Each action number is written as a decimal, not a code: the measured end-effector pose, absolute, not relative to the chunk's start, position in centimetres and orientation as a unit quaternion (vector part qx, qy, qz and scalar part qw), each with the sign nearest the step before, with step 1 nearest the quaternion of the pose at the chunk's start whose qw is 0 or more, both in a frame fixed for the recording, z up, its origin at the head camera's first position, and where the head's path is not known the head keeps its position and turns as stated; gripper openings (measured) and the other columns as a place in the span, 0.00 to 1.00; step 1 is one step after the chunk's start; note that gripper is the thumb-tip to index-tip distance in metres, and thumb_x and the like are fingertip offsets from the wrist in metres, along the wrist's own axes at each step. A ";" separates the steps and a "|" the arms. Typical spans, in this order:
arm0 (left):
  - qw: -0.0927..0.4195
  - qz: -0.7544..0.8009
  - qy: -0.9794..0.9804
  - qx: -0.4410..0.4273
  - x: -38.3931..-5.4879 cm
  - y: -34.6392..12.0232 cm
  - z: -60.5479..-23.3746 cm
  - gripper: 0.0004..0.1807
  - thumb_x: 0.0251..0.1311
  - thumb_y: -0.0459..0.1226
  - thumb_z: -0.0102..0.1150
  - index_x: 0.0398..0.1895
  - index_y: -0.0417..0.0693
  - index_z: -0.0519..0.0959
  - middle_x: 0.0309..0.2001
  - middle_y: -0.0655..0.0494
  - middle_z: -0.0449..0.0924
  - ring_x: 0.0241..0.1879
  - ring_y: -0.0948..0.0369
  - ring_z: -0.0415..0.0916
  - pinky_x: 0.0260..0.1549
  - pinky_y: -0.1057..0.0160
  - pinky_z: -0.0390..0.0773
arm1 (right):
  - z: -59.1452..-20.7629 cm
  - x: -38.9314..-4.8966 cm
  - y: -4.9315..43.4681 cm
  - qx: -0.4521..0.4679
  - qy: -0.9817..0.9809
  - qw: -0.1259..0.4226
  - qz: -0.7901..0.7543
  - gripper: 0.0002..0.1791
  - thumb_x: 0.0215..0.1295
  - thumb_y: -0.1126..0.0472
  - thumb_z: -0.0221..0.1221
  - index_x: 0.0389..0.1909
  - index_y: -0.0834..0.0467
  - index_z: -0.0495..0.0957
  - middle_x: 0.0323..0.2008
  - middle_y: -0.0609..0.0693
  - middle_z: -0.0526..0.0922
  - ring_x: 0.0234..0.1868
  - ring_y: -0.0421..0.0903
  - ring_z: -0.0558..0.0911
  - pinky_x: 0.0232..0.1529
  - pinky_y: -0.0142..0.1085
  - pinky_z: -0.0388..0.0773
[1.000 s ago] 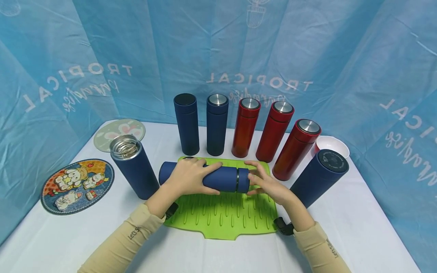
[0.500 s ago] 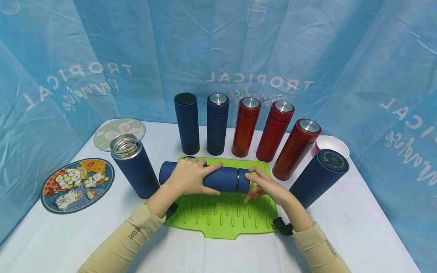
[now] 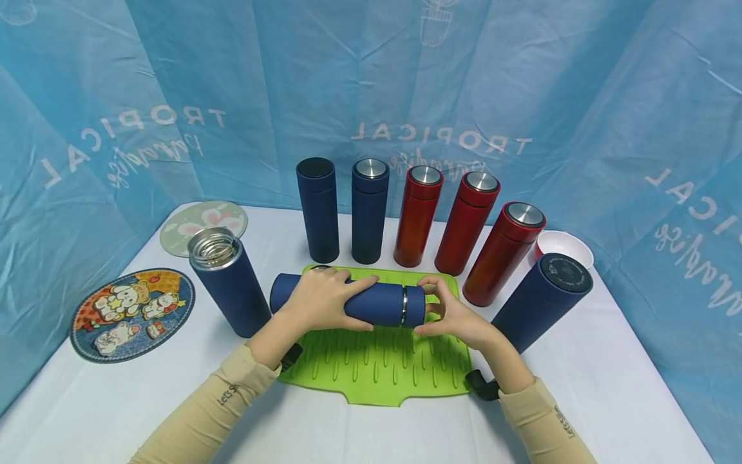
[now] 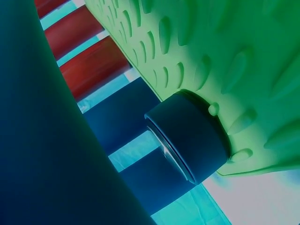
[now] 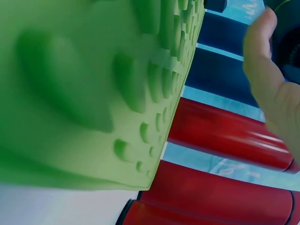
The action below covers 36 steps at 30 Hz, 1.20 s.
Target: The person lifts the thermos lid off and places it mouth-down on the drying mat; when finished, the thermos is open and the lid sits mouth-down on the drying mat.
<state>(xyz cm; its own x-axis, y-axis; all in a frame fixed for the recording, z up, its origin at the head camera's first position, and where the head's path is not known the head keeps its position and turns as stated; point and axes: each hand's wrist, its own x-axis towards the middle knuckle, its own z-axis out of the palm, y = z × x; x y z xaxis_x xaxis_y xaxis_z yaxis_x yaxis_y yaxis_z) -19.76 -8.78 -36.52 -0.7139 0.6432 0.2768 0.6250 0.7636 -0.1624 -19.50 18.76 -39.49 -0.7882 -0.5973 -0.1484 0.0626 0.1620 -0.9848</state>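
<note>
A blue thermos flask lies level above the green ridged mat. From above, my left hand grips its body. My right hand has its fingertips and thumb round the short end cap, beyond a silver ring. In the right wrist view a finger or thumb curves beside the flask's dark round end. The left wrist view shows the held flask filling the left side. A loose blue lid rests on the mat; from the head it is mostly hidden behind the flask.
Left stands an open blue flask with a steel mouth, beside an oval cartoon mat. Two blue flasks and three red flasks line the back. At right are an upside-down blue flask and a bowl.
My right fingers first hovered spread at the flask's end, then drew together over its edge, and now span the end cap again. The left hand and the flask have hardly moved.
</note>
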 end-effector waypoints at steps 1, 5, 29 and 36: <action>0.160 0.029 -0.925 -0.343 -19.8 -8.8 -36.5 0.46 0.36 0.73 0.54 0.62 0.67 0.69 0.37 0.51 0.79 0.30 0.56 0.78 0.27 0.58 0.75 | -39.4 -19.5 18.7 -0.184 0.713 0.271 -0.619 0.42 0.58 0.57 0.61 0.65 0.47 0.43 0.63 0.61 0.50 0.57 0.62 0.68 0.47 0.52 0.74; 0.156 0.027 -0.926 -0.343 -19.8 -8.7 -36.4 0.45 0.37 0.73 0.54 0.62 0.67 0.69 0.37 0.51 0.79 0.30 0.56 0.77 0.28 0.58 0.76 | -39.0 -19.7 18.5 -0.136 0.732 0.286 -0.603 0.35 0.67 0.39 0.42 0.69 0.47 0.42 0.59 0.65 0.61 0.48 0.61 0.77 0.44 0.52 0.76; 0.155 0.032 -0.926 -0.342 -19.8 -8.8 -36.7 0.45 0.37 0.73 0.54 0.62 0.67 0.69 0.38 0.51 0.79 0.31 0.55 0.78 0.30 0.56 0.76 | -39.4 -19.8 18.9 -0.137 0.668 0.336 -0.650 0.30 0.67 0.53 0.48 0.65 0.50 0.46 0.53 0.65 0.68 0.38 0.57 0.83 0.41 0.44 0.79; 0.152 0.032 -0.928 -0.339 -19.7 -8.8 -36.6 0.45 0.37 0.74 0.53 0.62 0.67 0.69 0.38 0.51 0.79 0.31 0.55 0.78 0.30 0.57 0.76 | -39.6 -19.6 19.3 -0.176 0.637 0.318 -0.680 0.33 0.60 0.67 0.54 0.61 0.46 0.49 0.60 0.64 0.48 0.50 0.65 0.73 0.50 0.55 0.72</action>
